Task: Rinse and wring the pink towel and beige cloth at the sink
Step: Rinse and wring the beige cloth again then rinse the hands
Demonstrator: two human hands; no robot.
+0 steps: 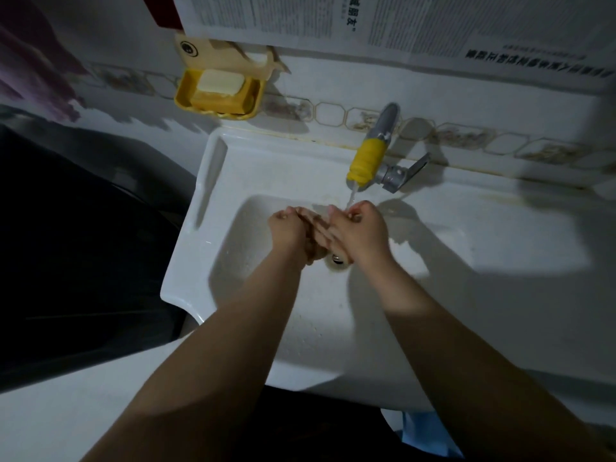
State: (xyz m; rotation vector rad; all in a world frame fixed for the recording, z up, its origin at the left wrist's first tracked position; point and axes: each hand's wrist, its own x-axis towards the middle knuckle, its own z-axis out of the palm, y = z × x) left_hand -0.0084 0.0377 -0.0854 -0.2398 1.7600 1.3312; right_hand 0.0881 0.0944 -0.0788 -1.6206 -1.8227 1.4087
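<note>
Two bare arms are reaching up from the bottom of the frame toward the middle. The left hand [288,228] is sitting a little left of the middle, with its fingers curled toward the other hand. The right hand [361,228] is sitting just beside it on the right, with its back facing up. Its fingers [321,233] are lying fairly straight across the left hand's fingers, so the two hands are touching. Both wrists are bending a little inward. Whether either hand is gripping anything is too hard to tell.
</note>
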